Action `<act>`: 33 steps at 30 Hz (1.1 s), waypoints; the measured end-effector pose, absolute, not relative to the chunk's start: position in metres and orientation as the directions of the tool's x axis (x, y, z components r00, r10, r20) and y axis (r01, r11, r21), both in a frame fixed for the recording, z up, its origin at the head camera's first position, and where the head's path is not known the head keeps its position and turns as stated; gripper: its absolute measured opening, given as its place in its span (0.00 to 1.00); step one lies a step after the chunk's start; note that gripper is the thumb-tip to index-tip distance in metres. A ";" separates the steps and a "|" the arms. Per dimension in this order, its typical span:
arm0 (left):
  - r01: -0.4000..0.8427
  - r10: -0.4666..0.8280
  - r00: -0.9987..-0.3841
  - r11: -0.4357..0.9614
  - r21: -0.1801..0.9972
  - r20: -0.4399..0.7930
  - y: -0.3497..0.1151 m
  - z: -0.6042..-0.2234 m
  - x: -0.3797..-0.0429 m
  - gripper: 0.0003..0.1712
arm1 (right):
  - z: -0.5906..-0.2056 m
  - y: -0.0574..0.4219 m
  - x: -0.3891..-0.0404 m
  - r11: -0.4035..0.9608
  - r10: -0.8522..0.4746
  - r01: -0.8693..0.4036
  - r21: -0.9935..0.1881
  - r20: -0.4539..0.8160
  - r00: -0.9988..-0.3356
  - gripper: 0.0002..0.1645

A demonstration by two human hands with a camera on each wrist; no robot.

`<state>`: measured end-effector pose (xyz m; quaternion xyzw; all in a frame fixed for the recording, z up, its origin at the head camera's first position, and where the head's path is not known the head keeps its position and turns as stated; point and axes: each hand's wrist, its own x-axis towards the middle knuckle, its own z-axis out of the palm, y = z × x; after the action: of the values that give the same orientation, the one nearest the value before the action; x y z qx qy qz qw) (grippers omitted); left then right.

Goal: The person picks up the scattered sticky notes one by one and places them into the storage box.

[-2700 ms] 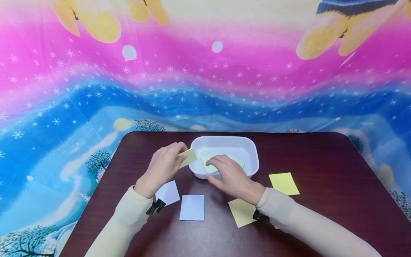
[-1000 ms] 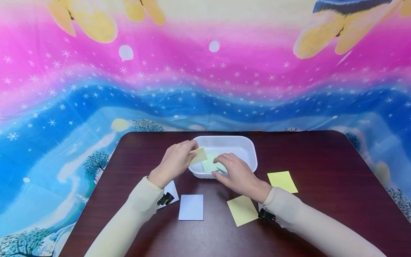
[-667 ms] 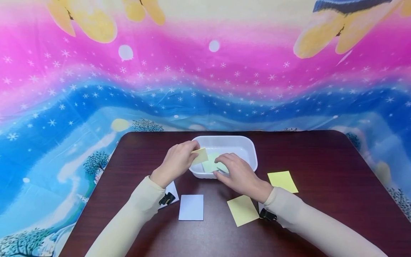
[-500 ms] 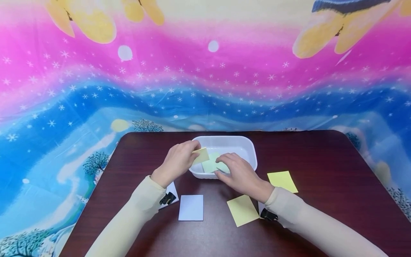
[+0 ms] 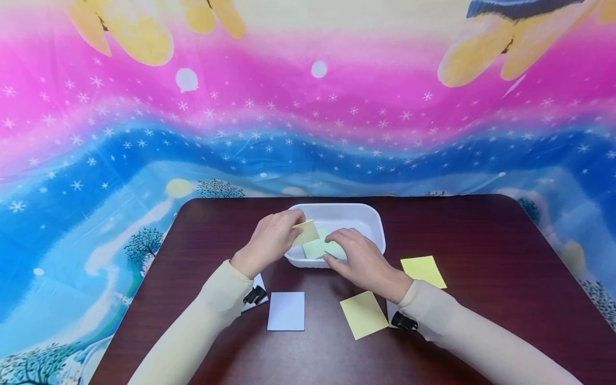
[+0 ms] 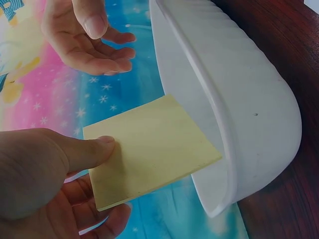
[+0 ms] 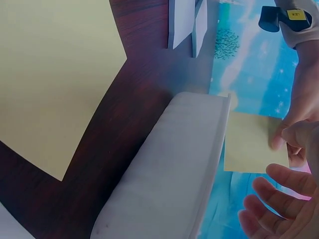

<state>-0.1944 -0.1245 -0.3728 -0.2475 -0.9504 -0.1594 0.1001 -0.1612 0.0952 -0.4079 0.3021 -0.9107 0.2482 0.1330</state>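
Observation:
My left hand (image 5: 269,238) pinches a pale yellow sticky-note pad (image 5: 306,233) between thumb and fingers. In the left wrist view the pad (image 6: 154,154) is tilted, its far corner over the rim of the white plastic tray (image 6: 249,109). My right hand (image 5: 363,262) hovers over the tray's front right part, fingers loosely bent. In the right wrist view, nothing lies between those fingers (image 7: 279,194). Pale green sticky-note pads (image 5: 314,248) lie inside the tray, partly hidden by the right hand.
A white pad (image 5: 286,311) and a pale yellow pad (image 5: 364,315) lie on the dark wooden table (image 5: 481,240) in front of the tray. A bright yellow pad (image 5: 424,271) is to the right. Two further white pads are partly covered by the wrists.
My left hand has carried the pale yellow pad rightward over the tray. The right hand has shifted slightly right, and the green pads in the tray now lie apart at different angles.

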 end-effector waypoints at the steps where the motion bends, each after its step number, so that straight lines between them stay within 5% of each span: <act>1: 0.503 0.440 -0.857 0.826 0.254 0.268 -0.124 -0.373 -0.195 0.04 | -0.408 0.095 -0.161 0.694 -0.484 -0.616 -0.371 0.393 -0.782 0.20; 33: 0.522 0.490 -0.852 0.817 0.245 0.183 -0.107 -0.383 -0.208 0.05 | -0.407 0.105 -0.164 0.729 -0.461 -0.577 -0.369 0.358 -0.812 0.21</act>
<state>-0.2081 -0.1073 -0.3831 -0.2660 -0.9515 -0.1442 0.0561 -0.1636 0.1053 -0.4070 0.2816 -0.9217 0.2373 0.1218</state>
